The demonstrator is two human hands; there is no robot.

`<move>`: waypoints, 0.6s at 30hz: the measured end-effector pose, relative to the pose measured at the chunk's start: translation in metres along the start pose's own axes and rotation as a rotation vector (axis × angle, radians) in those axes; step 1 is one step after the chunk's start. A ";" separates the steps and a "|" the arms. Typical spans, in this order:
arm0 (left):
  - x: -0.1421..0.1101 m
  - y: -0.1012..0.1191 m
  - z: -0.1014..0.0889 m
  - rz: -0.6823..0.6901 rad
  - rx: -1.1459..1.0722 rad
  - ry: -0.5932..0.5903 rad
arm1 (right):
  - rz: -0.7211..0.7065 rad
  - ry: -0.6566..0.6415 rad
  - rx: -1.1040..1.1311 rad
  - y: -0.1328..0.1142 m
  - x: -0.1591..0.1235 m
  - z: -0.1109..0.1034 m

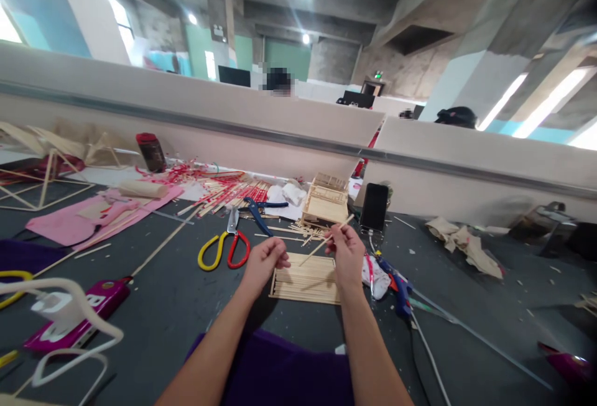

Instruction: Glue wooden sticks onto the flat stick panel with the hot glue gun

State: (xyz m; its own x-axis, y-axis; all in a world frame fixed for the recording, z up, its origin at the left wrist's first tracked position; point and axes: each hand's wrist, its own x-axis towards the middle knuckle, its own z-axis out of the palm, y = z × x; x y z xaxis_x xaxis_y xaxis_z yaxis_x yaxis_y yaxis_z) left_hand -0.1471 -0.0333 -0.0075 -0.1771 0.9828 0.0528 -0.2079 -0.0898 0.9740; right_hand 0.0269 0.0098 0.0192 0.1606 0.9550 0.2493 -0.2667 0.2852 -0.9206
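Observation:
My right hand [347, 249] pinches a thin wooden stick [313, 253], which slants down to the left above a flat panel of sticks laid side by side [303, 285]. My left hand [269, 260] is closed at the panel's upper left, thumb and fingers together; whether anything is between them cannot be made out. Behind the hands stands a small wooden stick model [326, 206], with short cut stick pieces [308, 230] scattered in front of it. Scissors with yellow and red handles [226, 247] lie left of my left hand, next to blue-handled pliers [257, 210].
A blue glue gun [401, 294] with its cable lies at the right, near a propped phone [374, 207]. Red-tipped sticks [224, 191] are heaped at the back. A magenta power strip [79, 316] is at the left. Crumpled brown paper [466, 245] lies at the right.

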 end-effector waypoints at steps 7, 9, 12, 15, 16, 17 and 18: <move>0.008 0.009 -0.021 0.135 -0.137 0.410 | 0.000 0.279 0.175 -0.010 0.016 -0.031; 0.006 0.011 -0.018 0.125 -0.097 0.376 | 0.019 0.246 0.175 -0.011 0.014 -0.026; -0.002 0.013 -0.002 0.041 -0.035 0.106 | 0.065 0.091 0.095 -0.008 0.001 -0.005; -0.014 0.011 0.015 -0.143 -0.006 -0.325 | 0.070 -0.124 -0.035 -0.002 -0.016 0.018; -0.017 0.010 0.019 -0.171 0.000 -0.424 | 0.080 -0.163 -0.094 0.000 -0.020 0.024; -0.019 0.009 0.021 -0.186 0.002 -0.481 | 0.085 -0.179 -0.152 0.003 -0.023 0.028; -0.020 0.008 0.023 -0.187 -0.005 -0.494 | 0.086 -0.190 -0.206 0.005 -0.025 0.030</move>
State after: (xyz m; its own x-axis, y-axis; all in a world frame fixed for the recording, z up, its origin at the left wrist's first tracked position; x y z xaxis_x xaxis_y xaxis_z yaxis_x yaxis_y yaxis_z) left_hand -0.1231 -0.0499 0.0041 0.3377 0.9410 -0.0232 -0.1974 0.0949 0.9757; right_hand -0.0067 -0.0101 0.0172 -0.0403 0.9786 0.2017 -0.0703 0.1986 -0.9776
